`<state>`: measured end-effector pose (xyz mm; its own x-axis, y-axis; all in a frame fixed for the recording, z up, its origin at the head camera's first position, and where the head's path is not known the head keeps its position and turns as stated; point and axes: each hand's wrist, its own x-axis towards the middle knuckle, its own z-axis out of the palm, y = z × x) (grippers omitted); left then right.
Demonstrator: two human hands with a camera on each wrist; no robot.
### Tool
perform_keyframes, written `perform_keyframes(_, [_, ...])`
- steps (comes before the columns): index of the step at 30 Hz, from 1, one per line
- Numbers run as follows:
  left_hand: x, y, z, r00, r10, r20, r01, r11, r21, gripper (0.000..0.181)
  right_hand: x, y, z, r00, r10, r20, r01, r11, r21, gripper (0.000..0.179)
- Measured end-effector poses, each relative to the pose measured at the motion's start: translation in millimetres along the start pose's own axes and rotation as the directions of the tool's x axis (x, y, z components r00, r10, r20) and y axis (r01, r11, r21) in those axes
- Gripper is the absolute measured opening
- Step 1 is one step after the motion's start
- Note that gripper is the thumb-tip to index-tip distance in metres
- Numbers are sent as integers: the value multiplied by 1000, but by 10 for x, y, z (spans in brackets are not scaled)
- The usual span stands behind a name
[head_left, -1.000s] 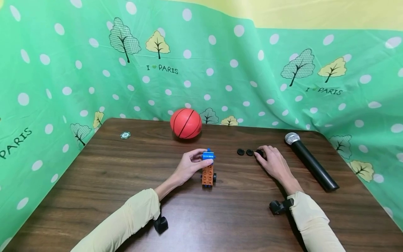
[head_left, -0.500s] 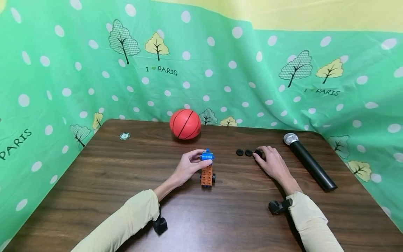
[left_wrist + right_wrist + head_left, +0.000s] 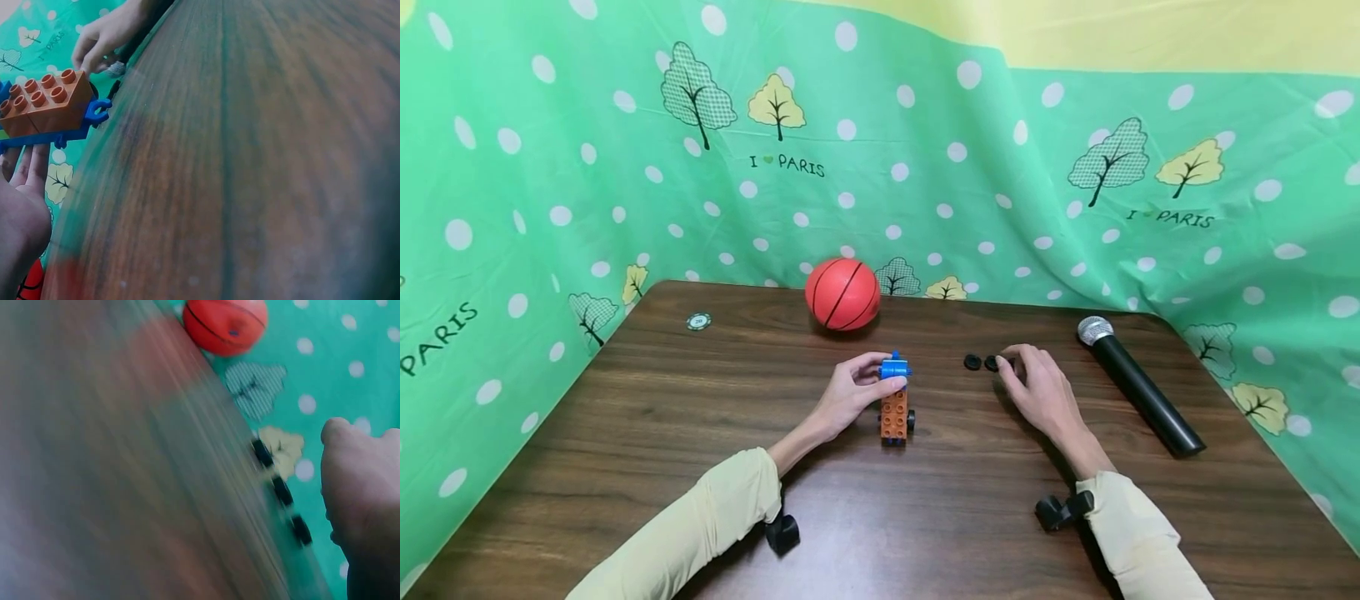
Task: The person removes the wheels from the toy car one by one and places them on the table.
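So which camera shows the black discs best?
The right wrist view: all three discs show, uncovered. In the head view the right hand hides part of the row; in the left wrist view I can't be sure of them.

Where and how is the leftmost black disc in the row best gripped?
Probably best pinched by its rim at the near and far edges, from above: the leftmost black disc is low and looks flat on the table, its near and far sides look free, and the next disc sits close on its right.
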<state>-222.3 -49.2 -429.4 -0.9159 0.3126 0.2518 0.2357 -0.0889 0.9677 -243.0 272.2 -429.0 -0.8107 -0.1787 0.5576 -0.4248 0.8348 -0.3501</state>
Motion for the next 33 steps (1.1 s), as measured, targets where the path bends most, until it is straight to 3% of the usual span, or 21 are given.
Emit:
perform_keyframes(7, [7, -4, 7, 1000, -10, -7, 10, 1000, -8, 41, -80, -346, 95, 992, -122, 18, 119, 987, 111, 9])
perform_keyframes(12, [17, -28, 14, 1000, -7, -5, 7, 1000, -16, 43, -156, -616, 141, 980, -163, 117, 135, 966, 219, 12])
perform_keyframes(17, [-1, -43, -17, 1000, -10, -26, 9, 999, -42, 49, -203, -880, 221, 951, -151, 270, 43, 929, 369, 20])
perform_keyframes(21, [7, -30, -12, 1000, -11, -25, 9, 998, -57, 52, -244, -1014, 260, 930, -132, 344, -46, 885, 463, 23])
perform_keyframes(28, [26, -15, 10, 1000, 6, -25, -9, 993, -117, 53, -268, -1112, 314, 937, -109, 332, -86, 850, 520, 18])
perform_keyframes(33, [22, -14, 16, 1000, -5, -16, 3, 987, -162, 52, -269, -1142, 340, 947, -29, 320, -166, 808, 565, 16])
